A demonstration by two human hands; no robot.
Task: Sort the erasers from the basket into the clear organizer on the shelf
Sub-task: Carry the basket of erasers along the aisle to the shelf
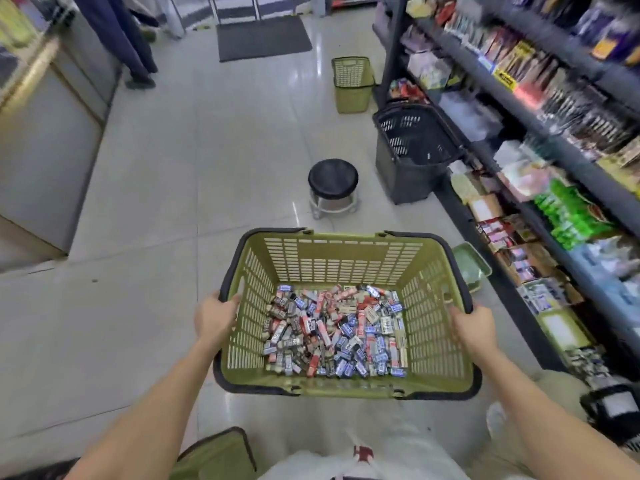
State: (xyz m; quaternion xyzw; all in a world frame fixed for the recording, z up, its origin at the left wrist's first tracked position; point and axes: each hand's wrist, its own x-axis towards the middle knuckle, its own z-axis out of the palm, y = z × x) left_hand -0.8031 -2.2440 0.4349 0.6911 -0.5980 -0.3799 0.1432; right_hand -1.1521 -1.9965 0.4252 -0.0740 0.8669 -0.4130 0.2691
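Observation:
I hold an olive-green plastic basket [332,258] with a black rim in front of me, above the floor. Its bottom is covered by several small wrapped erasers [334,332] in blue, red, black and white sleeves. My left hand [215,317] grips the basket's left rim, fingers curled over the edge. On the opposite rim, my right hand [472,329] grips in the same way. The shelf [540,188] runs along the right side, packed with stationery. No clear organizer can be picked out among the blurred goods.
A black round stool [333,188] stands on the tiled floor ahead. A black basket [414,154] and another green basket [352,83] sit against the shelf end. A green tray [471,268] lies by the shelf foot. A counter [45,133] is at left; a person's legs [128,39] stand beyond.

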